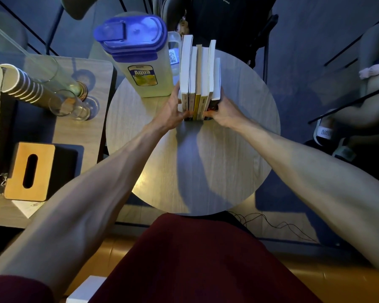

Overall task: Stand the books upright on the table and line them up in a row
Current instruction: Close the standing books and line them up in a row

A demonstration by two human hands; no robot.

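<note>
Several books (199,71) stand upright, pressed side by side in a row at the far half of the round wooden table (206,167). Their white page edges face up and their spines, one of them yellow, face me. My left hand (173,110) presses flat against the left end of the row. My right hand (224,112) presses against the right end, beside a shorter dark-spined book (216,84). The row is squeezed between both hands.
A clear pitcher with a blue lid (138,55) stands just left of the books, almost touching them. The side table at left holds glasses (74,103), a stack of paper cups (24,86) and a wooden tissue box (29,171). A seated person's legs (359,101) are at right.
</note>
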